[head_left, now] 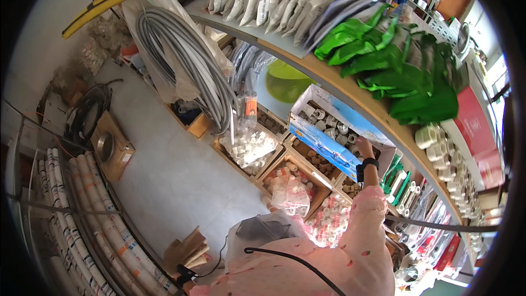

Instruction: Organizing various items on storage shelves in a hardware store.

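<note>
My right hand (363, 147) reaches into a blue and white cardboard box (322, 142) of grey and white plastic pipe fittings (322, 121). The fingers are by the fittings at the box's right end; whether they grip one cannot be seen. A black strap (367, 166) circles that wrist. At the lower left only my left wrist shows, with a black wristband (186, 273), near brown cardboard (189, 250); the left hand itself cannot be made out. Below the box, a wooden bin (324, 191) holds fittings and a clear plastic bag (291, 199) with red print.
Beside it, another wooden bin (246, 170) holds white fittings. A shelf (283, 51) above carries white packets (283, 2) and green bags (407, 65). Coiled grey hose (185, 61) hangs at the left. Long white pipes (102, 222) stand in a rack across the floor (164, 172).
</note>
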`<state>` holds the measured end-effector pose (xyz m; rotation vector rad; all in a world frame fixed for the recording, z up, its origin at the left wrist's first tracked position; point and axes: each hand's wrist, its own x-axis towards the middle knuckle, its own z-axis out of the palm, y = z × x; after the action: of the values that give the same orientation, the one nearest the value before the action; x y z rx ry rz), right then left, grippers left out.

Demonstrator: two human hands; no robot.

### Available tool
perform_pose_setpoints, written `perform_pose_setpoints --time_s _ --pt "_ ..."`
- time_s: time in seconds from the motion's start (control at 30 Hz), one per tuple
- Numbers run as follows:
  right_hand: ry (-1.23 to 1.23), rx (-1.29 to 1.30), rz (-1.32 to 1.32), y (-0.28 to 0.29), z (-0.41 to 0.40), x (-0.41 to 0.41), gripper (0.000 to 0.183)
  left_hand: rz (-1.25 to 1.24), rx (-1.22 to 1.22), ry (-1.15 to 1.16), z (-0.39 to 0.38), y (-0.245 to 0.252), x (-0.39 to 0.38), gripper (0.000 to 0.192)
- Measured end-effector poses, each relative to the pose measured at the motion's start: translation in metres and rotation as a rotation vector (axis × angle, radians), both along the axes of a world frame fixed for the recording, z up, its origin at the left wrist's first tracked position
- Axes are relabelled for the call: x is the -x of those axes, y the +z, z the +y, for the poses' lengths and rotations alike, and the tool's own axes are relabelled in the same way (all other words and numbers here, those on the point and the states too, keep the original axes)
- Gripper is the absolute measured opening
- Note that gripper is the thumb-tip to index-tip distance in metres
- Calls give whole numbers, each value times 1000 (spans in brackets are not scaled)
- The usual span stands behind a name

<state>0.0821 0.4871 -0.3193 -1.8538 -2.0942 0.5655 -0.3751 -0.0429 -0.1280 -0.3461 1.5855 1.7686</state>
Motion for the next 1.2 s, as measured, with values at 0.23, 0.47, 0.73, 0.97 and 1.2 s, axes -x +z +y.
perform_pose_setpoints --time_s 0.23,0.47,0.73,0.97,1.2 --pt "137 102 -236 -30 51 83 29 -30 28 -118 74 8 54 27" --pt "-64 452 -274 -30 60 116 35 -68 118 -164 97 27 78 28" --pt "-125 236 -379 -14 47 126 26 -73 167 -207 102 44 88 30" --pt "-143 -311 76 56 -1 163 22 -63 83 -304 111 43 96 31" --pt "-135 -211 1233 203 -84 225 28 -260 -212 -405 146 25 118 26"
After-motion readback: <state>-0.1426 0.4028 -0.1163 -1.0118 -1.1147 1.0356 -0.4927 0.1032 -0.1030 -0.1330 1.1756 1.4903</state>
